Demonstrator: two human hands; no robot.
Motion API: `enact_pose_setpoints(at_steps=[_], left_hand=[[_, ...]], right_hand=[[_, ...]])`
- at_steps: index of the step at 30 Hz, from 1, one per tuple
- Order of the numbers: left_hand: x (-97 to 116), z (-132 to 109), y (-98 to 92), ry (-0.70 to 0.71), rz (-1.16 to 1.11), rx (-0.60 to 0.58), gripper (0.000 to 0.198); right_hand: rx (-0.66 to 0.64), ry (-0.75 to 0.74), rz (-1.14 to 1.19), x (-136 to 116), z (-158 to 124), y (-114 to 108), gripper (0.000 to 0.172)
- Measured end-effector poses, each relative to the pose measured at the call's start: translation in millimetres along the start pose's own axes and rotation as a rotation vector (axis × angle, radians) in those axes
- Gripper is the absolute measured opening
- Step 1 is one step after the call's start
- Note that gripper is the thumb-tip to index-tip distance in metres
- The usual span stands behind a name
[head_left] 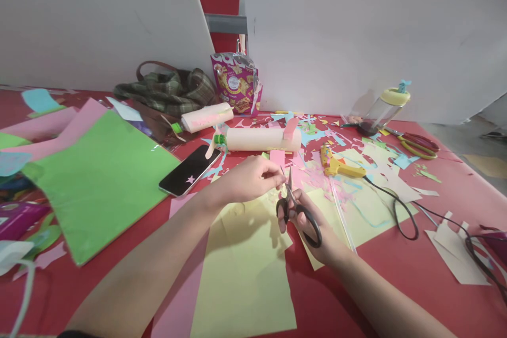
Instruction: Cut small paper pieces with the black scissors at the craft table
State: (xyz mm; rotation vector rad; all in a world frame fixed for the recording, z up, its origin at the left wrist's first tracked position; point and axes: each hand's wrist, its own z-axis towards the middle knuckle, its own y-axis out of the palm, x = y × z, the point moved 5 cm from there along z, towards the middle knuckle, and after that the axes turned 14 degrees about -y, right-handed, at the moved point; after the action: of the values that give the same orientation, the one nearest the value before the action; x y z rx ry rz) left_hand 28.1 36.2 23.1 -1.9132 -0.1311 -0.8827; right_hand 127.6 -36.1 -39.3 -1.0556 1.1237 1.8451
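Note:
My right hand (pixel 317 222) holds a pair of black-handled scissors (pixel 290 196), fingers through the loops, blades parted and pointing away from me. Just left of the blades, my left hand (pixel 251 177) is closed in a pinch; whatever its fingertips hold is too small to make out. Below both hands lies a sheet of yellow paper (pixel 245 280), partly over a pink sheet (pixel 180 285). Beyond them, a paper-wrapped bottle (pixel 257 139) with a green cap lies on its side, a pink strip attached near its right end.
A yellow glue gun (pixel 343 167) with a black cord lies right. Left are a phone (pixel 190 171) and green sheets (pixel 103 179). A second wrapped bottle (pixel 208 118), snack bag (pixel 237 84), clear jar (pixel 382 111) and red-yellow-handled scissors (pixel 420 143) stand or lie behind, among paper scraps.

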Motion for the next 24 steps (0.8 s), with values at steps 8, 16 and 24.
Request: enact_pose_setpoints(at_steps=[8, 16, 24], left_hand=[[1.4, -1.3, 1.0, -0.011, -0.022, -0.013, 0.029], [1.1, -0.2, 1.8, -0.011, -0.028, -0.011, 0.027], [4.3, -1.3, 4.4, -0.035, -0.061, -0.002, 0.028]], right_hand=[[0.001, 0.015, -0.047, 1.2, 0.1, -0.1, 0.028], [0.025, 0.02, -0.05, 0.1, 0.8, -0.7, 0.027], [0.037, 0.002, -0.077, -0.4, -0.2, -2.4, 0.027]])
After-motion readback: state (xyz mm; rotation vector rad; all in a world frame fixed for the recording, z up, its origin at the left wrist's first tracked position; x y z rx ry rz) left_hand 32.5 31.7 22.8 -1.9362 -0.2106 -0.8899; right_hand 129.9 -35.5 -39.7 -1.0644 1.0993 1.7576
